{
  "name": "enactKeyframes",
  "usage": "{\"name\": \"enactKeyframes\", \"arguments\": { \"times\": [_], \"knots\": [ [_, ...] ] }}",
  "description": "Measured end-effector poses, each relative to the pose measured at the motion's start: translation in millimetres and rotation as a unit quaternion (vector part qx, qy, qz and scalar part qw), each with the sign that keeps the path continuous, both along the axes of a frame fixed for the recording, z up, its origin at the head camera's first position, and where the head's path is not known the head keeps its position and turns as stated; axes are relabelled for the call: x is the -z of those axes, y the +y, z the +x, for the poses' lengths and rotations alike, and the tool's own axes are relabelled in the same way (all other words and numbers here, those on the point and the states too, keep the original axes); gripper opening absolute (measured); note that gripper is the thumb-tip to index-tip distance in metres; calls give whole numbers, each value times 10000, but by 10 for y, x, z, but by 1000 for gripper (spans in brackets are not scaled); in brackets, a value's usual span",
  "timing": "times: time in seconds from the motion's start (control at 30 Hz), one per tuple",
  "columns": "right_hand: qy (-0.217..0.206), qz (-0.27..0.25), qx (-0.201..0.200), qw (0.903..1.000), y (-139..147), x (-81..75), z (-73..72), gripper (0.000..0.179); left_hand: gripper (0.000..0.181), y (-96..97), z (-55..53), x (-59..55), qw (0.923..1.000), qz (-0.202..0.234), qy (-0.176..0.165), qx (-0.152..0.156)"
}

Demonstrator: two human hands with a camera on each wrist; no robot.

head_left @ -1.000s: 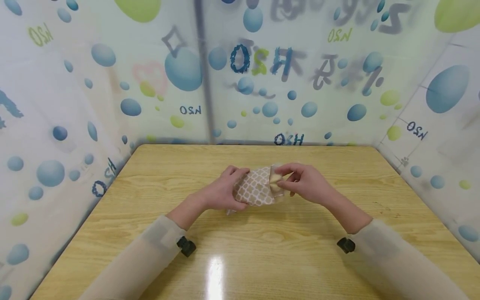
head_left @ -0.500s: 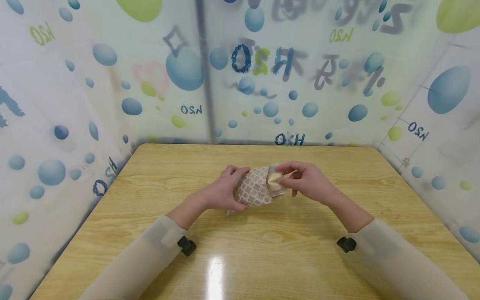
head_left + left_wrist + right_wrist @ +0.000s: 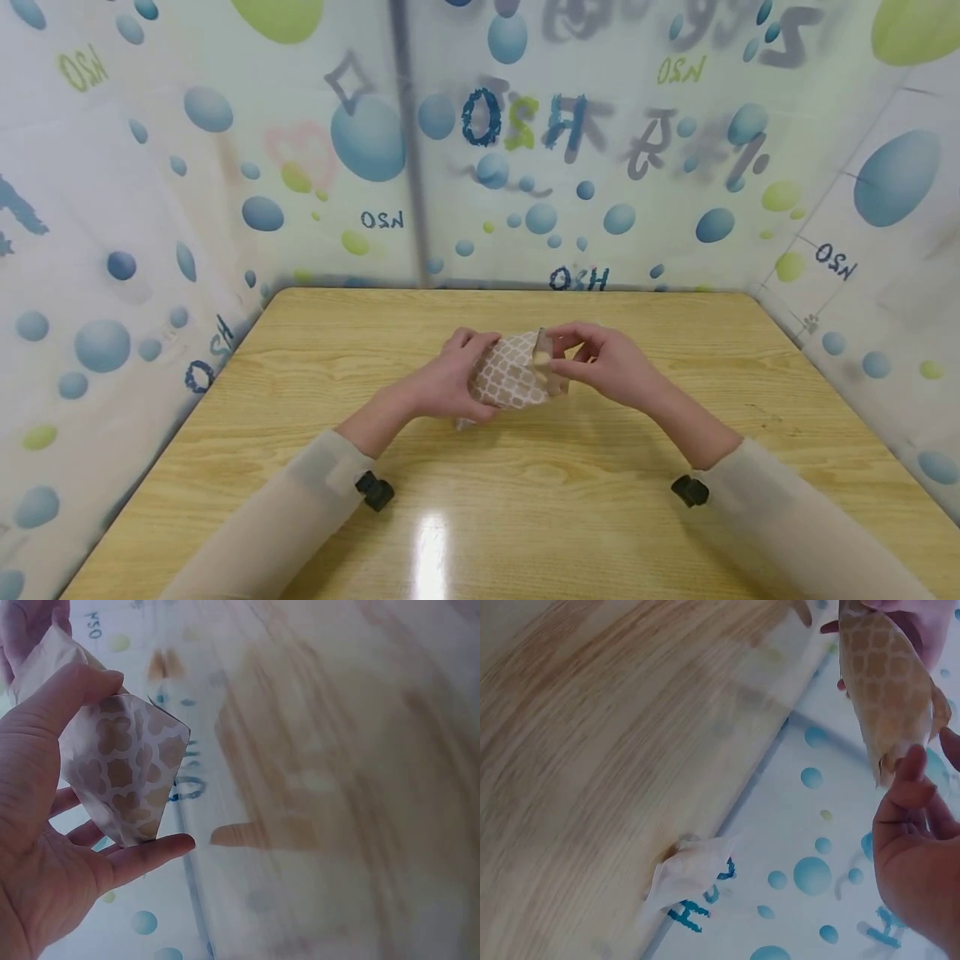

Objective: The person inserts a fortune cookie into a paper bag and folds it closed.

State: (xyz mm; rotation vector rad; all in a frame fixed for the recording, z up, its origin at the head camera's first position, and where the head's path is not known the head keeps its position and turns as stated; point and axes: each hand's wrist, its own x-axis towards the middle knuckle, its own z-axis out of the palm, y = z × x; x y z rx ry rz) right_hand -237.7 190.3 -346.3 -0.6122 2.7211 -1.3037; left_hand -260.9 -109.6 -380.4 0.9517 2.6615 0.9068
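Note:
My left hand (image 3: 453, 379) grips a tan and white patterned paper bag (image 3: 506, 371) above the table, its thumb and fingers on opposite sides. Fingers spread beneath the bag (image 3: 124, 765) in the left wrist view. The mouth of the bag faces right. A small pale golden piece (image 3: 542, 359), which looks clear-wrapped, sits in that mouth and is partly hidden. My right hand (image 3: 611, 367) pinches it with thumb and forefinger at the opening. Up close, the right hand (image 3: 919, 840) has curled fingers by the bag's end (image 3: 889, 761); the exact contact is hidden.
In the right wrist view a whitish wrapped packet (image 3: 690, 874) lies on the table near its far edge. The wooden table (image 3: 480, 500) ends at printed curtains (image 3: 615, 150) behind and on both sides. Dark straps circle both wrists.
The golden piece has shifted left, deeper into the bag's mouth, and less of it shows. My right fingertips have moved slightly left with it. My left hand keeps its hold on the bag.

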Motion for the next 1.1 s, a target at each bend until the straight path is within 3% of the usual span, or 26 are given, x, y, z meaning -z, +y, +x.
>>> {"name": "enactKeyframes", "arguments": {
  "times": [0.13, 0.33, 0.6, 1.1],
  "knots": [
    [199, -3, 155, 9997, 72, -2, -1, 45, 112, -54, 12, -8, 10000, 34, -2, -90],
    [288, 146, 19, 9995, 88, 64, -1, 48, 111, -54, -3, 16, 9999, 70, 49, -81],
    [421, 201, 136, 9988, 40, 85, -3, 54, 112, -53, -9, 23, 9999, 112, -52, -86],
    [155, 230, 3, 9996, -68, 141, -31, 51, 113, -22, 7, 23, 9999, 97, -39, -21]
  ]
}}
